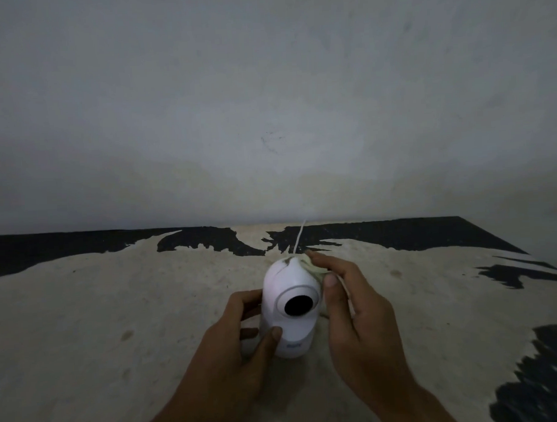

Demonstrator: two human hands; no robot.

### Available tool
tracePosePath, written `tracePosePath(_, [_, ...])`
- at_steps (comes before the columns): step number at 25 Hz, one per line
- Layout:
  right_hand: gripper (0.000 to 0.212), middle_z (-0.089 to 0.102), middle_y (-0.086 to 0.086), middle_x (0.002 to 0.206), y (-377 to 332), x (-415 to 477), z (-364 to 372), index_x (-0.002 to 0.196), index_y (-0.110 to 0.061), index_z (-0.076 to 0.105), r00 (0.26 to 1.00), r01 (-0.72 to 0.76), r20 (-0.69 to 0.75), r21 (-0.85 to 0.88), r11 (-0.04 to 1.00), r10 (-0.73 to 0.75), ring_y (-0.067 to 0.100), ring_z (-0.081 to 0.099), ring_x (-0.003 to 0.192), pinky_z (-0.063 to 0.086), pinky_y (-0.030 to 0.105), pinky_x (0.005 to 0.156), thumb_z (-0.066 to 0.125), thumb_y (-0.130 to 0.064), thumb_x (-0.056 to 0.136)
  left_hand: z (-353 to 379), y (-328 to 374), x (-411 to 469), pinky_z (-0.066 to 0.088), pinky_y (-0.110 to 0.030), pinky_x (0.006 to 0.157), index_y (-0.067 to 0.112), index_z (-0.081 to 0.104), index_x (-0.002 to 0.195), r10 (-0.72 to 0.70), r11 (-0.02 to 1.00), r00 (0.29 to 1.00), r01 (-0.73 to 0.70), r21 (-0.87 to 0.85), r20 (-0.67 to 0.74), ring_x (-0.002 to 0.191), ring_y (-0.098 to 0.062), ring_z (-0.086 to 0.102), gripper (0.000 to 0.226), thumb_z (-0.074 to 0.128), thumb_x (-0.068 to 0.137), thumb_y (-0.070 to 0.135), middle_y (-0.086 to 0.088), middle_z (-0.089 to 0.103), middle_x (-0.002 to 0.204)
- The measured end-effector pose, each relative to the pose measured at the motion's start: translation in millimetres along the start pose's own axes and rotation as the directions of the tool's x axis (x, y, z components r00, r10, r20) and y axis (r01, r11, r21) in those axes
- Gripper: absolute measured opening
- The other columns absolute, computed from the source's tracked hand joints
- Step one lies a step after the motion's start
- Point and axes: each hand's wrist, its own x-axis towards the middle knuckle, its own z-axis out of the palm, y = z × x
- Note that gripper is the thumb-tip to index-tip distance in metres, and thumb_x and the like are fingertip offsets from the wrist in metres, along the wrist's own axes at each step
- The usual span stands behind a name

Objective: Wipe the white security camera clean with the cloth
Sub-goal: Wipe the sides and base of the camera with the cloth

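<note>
My left hand (241,337) is wrapped around the lower body of the security camera (291,309), thumb across the front near the base and fingers behind, holding it steady on the table (115,313). The camera stands just right of that hand, between my two hands, its dark lens (299,305) facing me. A thin white cable (299,238) runs from its top away toward the wall (266,99). Right of the camera, my right hand (354,300) pinches a small pale cloth (318,271) against the upper right side of the shell, fingertips close to the cable's root.

I judge the wiping is under way on the top and right flank. To do it well I would keep the left grip firm so the camera does not twist, draw the cloth in short strokes with a fresh fold outward, go lightly around the cable joint, and finish on the lens with gentle pressure. The back is hidden from me.
</note>
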Motion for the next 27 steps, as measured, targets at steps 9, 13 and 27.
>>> tracePosePath(9, [0.028, 0.063, 0.001, 0.114, 2.4, -2.8, -6.4, 0.115, -0.015, 0.063, 0.978, 0.187, -0.074, -0.110, 0.976, -0.196, 0.004, 0.056, 0.108, 0.046, 0.015, 0.091, 0.051, -0.024, 0.092, 0.5, -2.9, 0.8, 0.040, -0.003, 0.070, 0.040, 0.035, 0.112, 0.033, 0.999, 0.999, -0.033, 0.008, -0.008, 0.091, 0.012, 0.048, 0.040, 0.058, 0.079, 0.036, 0.039, 0.039, 0.102])
tracePosePath(13, [0.027, 0.060, 0.003, 0.102, 2.4, -5.5, -7.3, 0.108, -0.010, 0.065, 0.973, 0.212, -0.075, -0.088, 0.973, -0.219, 0.002, 0.055, 0.097, 0.045, 0.007, 0.079, 0.052, -0.024, 0.089, 0.3, -1.9, 0.5, 0.041, -0.007, 0.073, 0.047, 0.032, 0.104, 0.031, 1.000, 0.999, -0.031, -0.002, 0.008, 0.090, 0.011, 0.048, 0.038, 0.058, 0.078, 0.036, 0.038, 0.039, 0.100])
tracePosePath(27, [0.027, 0.062, 0.009, 0.087, 2.7, -9.5, -13.7, 0.101, -0.002, 0.072, 0.941, 0.299, -0.080, -0.263, 0.917, -0.330, 0.016, 0.058, 0.075, 0.040, 0.009, 0.070, 0.061, -0.020, 0.083, 0.4, -2.0, -1.5, 0.041, -0.011, 0.084, 0.042, 0.034, 0.109, 0.067, 0.998, 0.998, -0.067, 0.008, -0.003, 0.092, 0.011, 0.048, 0.038, 0.057, 0.081, 0.031, 0.040, 0.039, 0.101])
